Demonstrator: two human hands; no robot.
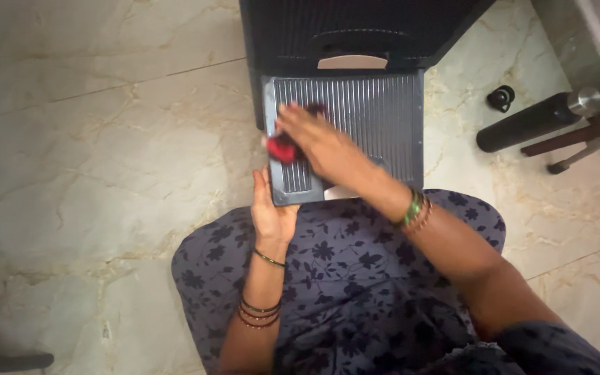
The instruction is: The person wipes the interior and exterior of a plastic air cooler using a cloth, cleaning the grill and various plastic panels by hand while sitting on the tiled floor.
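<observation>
Your right hand [321, 142] lies flat on the ribbed grey plate [376, 118], its fingers [292, 118] stretched out and pressed down on a red cloth [282, 148] that bunches just under and left of them; motion blur hides whether they pinch it. Your left hand [271, 212] grips the plate's near-left corner, thumb on the edge and fingers curled beneath. The plate rests against a dark plastic stool [355, 28], above your lap.
</observation>
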